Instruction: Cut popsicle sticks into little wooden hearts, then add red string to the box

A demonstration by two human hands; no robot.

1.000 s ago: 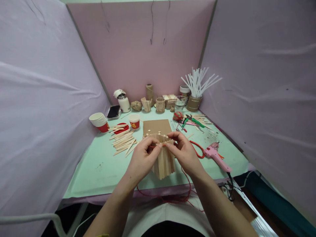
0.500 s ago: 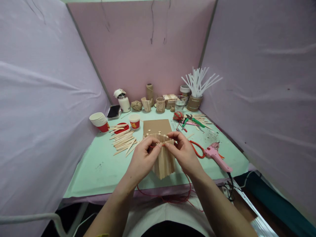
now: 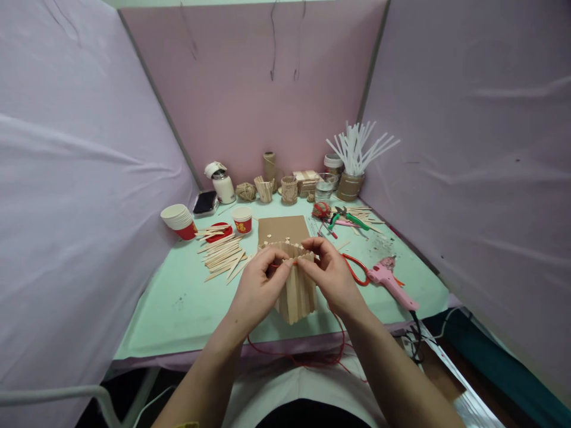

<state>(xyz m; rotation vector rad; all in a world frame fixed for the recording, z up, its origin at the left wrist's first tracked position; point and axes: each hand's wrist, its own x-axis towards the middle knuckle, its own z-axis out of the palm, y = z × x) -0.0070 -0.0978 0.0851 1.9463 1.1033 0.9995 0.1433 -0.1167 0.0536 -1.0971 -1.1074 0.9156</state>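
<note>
A container made of upright wooden sticks (image 3: 295, 300) stands near the table's front edge, its rim between my hands. My left hand (image 3: 266, 276) is closed, thumb and forefinger pinching red cord at the rim. Mirroring it, my right hand (image 3: 328, 272) pinches the same cord from the other side. A short stretch of red shows between the thumbs. The rest of the red cord (image 3: 294, 358) loops down over the table edge to my lap. My fingers hide part of the rim. Behind the container lies a brown cardboard piece (image 3: 283, 229).
Loose wooden sticks (image 3: 223, 257) and paper cups (image 3: 178, 220) are on the left. To the right lie a pink glue gun (image 3: 392, 285), red-handled scissors (image 3: 357, 270) and green pliers (image 3: 352, 220). Jars, twine and a pot of white sticks (image 3: 351, 185) line the back.
Almost nothing differs. Both hands keep their pinch at the rim, and the view has shifted very slightly.
</note>
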